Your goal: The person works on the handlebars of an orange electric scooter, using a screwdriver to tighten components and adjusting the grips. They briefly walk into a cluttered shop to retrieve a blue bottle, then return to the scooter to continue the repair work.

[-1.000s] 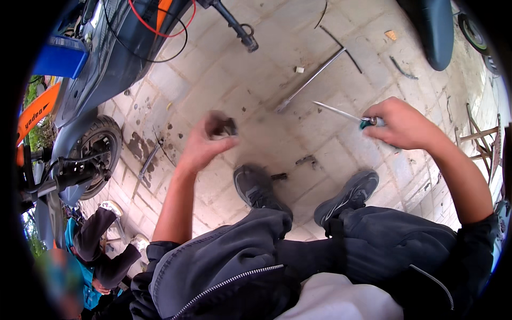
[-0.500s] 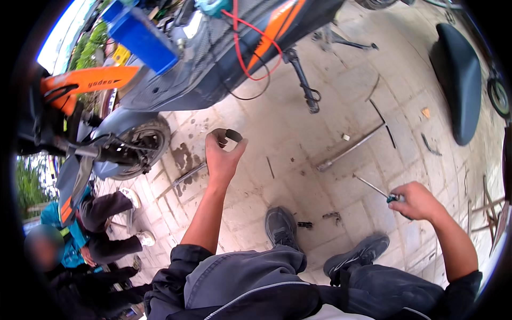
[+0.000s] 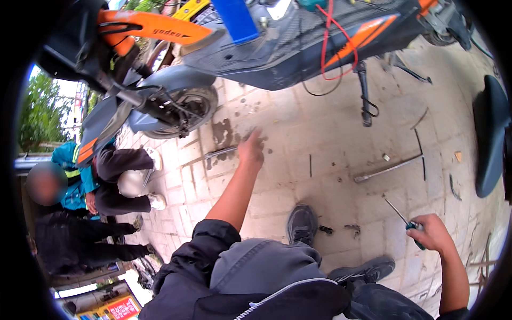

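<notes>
My right hand point(image 3: 433, 233) is closed around the teal-and-black handle of a screwdriver point(image 3: 397, 210), its thin metal shaft pointing up and to the left. Out in front, my left hand point(image 3: 250, 153) is stretched over the paving with blurred fingers, so what it holds, if anything, does not show. Right beside it on the ground lies a metal tool point(image 3: 220, 153), partly covered by the hand. An orange-and-grey scooter point(image 3: 261, 69) stands beyond, with a red cable point(image 3: 326, 50) looping down its side.
On the paving lie a long metal bar tool point(image 3: 388, 169), a thin black strip point(image 3: 420, 152) and a small black part point(image 3: 326, 230). A black scooter seat point(image 3: 492, 138) rests at the right. A blue box point(image 3: 234, 21) sits on the footboard. People point(image 3: 120, 178) are at the left.
My left hand, earlier pinching a dark curved piece, has turned and reached toward the metal tool; the piece no longer shows. The view has swung left. My right hand still grips the screwdriver.
</notes>
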The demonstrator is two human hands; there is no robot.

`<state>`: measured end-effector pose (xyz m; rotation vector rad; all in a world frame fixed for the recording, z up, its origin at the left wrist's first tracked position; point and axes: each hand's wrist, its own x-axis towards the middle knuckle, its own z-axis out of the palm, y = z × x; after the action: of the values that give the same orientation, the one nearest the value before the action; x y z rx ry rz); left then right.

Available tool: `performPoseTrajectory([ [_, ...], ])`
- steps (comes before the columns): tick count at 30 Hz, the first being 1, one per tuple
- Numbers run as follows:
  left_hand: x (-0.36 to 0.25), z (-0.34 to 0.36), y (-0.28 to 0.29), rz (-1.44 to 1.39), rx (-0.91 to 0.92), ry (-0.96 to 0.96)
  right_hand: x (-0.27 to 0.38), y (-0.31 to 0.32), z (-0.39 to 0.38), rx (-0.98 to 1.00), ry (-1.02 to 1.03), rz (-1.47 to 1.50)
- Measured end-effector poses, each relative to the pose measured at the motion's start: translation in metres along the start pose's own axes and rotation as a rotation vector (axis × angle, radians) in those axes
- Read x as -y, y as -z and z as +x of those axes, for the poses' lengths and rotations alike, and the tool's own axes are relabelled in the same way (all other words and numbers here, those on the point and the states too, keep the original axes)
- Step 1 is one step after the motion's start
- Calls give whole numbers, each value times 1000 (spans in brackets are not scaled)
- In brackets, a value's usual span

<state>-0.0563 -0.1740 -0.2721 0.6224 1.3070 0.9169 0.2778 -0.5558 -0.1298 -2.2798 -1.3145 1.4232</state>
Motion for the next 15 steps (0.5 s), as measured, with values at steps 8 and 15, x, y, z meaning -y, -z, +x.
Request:
performPoseTrajectory([
  [8,-31,44,48,-292,-104,-78,14,-1,6,29,-79,28],
  [15,-47,78,61,-457,-150,-37,30,5,20,89,-62,-7],
])
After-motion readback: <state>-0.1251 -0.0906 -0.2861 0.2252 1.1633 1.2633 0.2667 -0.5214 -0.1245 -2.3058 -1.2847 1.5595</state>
